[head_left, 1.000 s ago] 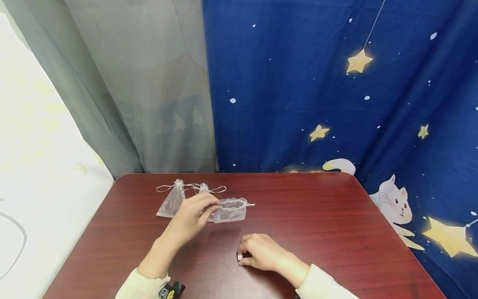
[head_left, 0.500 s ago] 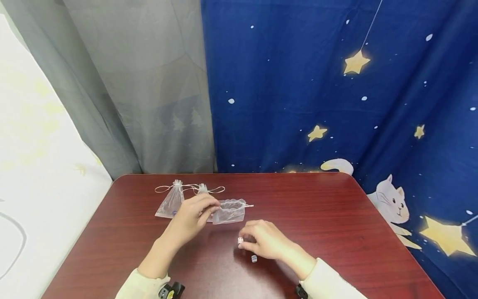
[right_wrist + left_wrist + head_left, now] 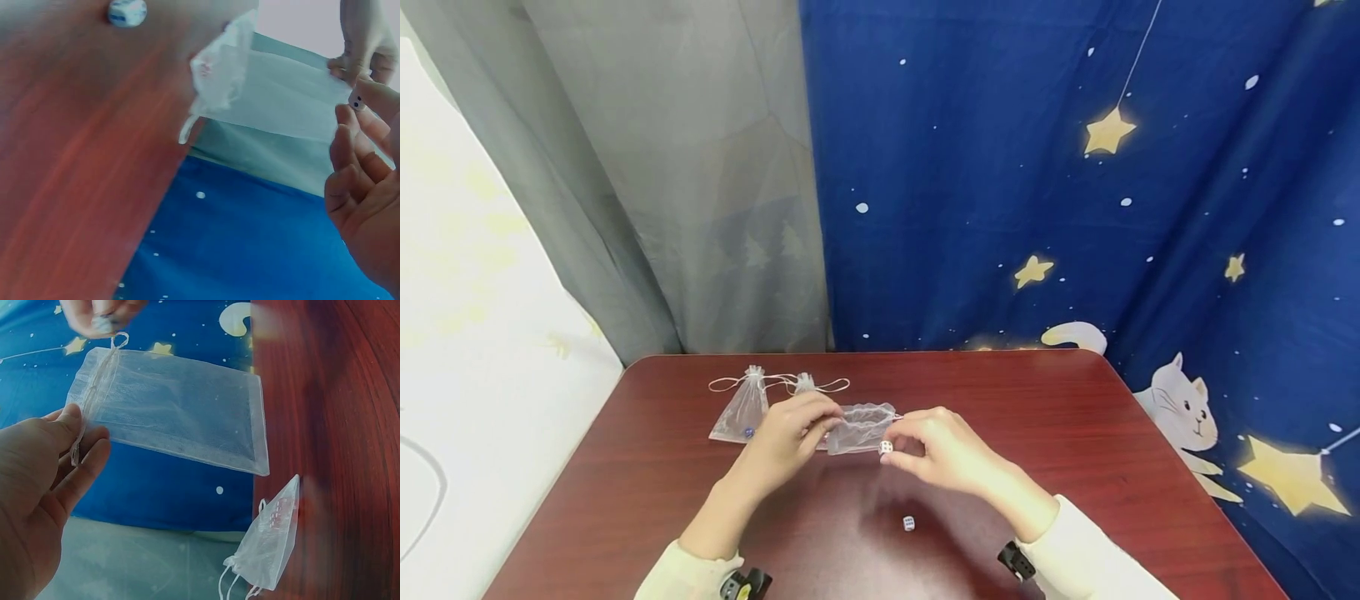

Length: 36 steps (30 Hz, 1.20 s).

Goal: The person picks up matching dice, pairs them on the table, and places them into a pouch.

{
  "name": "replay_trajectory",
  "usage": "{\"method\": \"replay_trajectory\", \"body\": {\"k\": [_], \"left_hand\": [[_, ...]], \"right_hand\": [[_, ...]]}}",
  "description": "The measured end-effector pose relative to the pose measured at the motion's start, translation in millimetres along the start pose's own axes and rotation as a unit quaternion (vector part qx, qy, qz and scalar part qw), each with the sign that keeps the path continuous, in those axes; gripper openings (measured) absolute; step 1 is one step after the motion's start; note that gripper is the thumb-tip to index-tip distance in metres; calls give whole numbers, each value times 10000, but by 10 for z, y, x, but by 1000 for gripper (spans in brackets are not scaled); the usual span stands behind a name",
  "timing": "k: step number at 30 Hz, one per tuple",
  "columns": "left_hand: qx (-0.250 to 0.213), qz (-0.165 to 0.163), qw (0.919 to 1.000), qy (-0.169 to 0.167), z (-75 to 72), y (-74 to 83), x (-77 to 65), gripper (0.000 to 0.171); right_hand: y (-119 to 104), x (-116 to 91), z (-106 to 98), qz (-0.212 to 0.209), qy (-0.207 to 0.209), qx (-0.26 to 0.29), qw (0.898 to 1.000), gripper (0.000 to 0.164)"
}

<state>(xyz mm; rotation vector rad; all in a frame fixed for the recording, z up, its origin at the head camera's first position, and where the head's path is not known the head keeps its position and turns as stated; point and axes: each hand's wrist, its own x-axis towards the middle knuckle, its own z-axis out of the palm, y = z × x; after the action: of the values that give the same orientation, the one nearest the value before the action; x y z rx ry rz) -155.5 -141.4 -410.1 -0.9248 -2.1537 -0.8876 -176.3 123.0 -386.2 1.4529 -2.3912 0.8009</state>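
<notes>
My left hand (image 3: 792, 429) pinches the top edge of a sheer white drawstring bag (image 3: 181, 406) between thumb and fingers. The bag hangs flat from the grip, its cord running along the gathered mouth. Close to the bag's right side, my right hand (image 3: 946, 450) pinches a white die (image 3: 886, 447) between thumb and fingertips. In the right wrist view dark pips show on that die (image 3: 356, 100). A second die (image 3: 909, 523) with blue pips lies on the table, nearer to me than the right hand.
Two tied sheer bags stand behind the left hand: the left bag (image 3: 743, 412) has a blue die (image 3: 749, 432) inside, and the other bag (image 3: 805, 383) is partly hidden. The reddish-brown table (image 3: 1037, 400) ends at a blue starry curtain (image 3: 962, 208).
My right hand has lifted a die off the table and carried it forward to the bag's side. The second die has come into view. The left hand keeps its hold on the bag.
</notes>
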Motion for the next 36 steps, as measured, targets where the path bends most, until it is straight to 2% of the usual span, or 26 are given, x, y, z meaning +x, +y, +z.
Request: {"method": "replay_trajectory", "body": {"k": [3,7,11,16,21,29,36], "left_hand": [[-26,8,10000,-66,14,11,5,14],[-107,104,9998,-130,44,36,18,11],[-259,301,9990,-179,89,59,45,14],[-350,426,9984,-142,123,74,65,19],[-300,293,9990,-132,126,75,46,18],[-147,208,9997,-51,112,64,12,15],[-107,66,9999,-65,74,43,3,15]], "right_hand": [[-28,61,-62,-216,364,35,9991,16],[-58,157,-96,-362,788,-275,9959,16],[-84,235,-101,-176,714,-578,9956,13],[-95,273,-89,-107,588,-701,9958,12],[-78,264,-68,-107,698,-592,9957,13],[5,151,-35,216,1045,-465,9932,19],[114,-37,26,544,1006,-308,9930,16]]}}
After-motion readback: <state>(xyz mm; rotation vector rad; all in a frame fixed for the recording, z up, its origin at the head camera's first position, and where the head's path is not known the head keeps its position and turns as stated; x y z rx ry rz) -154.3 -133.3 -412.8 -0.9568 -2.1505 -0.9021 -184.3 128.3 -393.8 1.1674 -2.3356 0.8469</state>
